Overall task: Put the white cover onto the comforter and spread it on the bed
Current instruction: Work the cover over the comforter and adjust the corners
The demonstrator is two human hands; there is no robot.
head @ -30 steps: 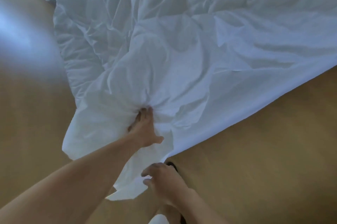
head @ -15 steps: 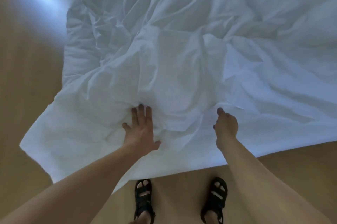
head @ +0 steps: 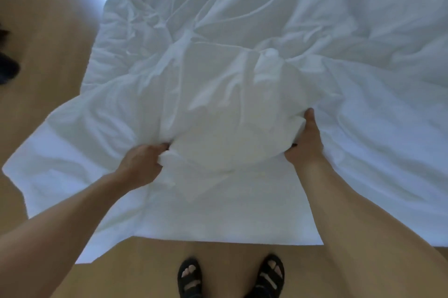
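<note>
The white cover (head: 242, 212) lies crumpled across the bed, its near edge hanging over the wooden floor in front of me. A raised bulge of bunched fabric (head: 230, 128) sits between my hands; the comforter inside cannot be told apart from the cover. My left hand (head: 143, 163) grips a fold at the bulge's left side, fingers curled into the cloth. My right hand (head: 305, 142) grips the bulge's right side, thumb up along the fabric and fingers hidden under it.
Wooden floor (head: 48, 55) runs along the left and near side of the bed. My two feet in black sandals (head: 230, 278) stand just short of the hanging edge. A dark object (head: 7, 69) sits at the far left edge.
The left hand went from lying flat on the cloth to gripping a fold. The right hand moved up from the edge and took hold of the bulge's right side, which rose.
</note>
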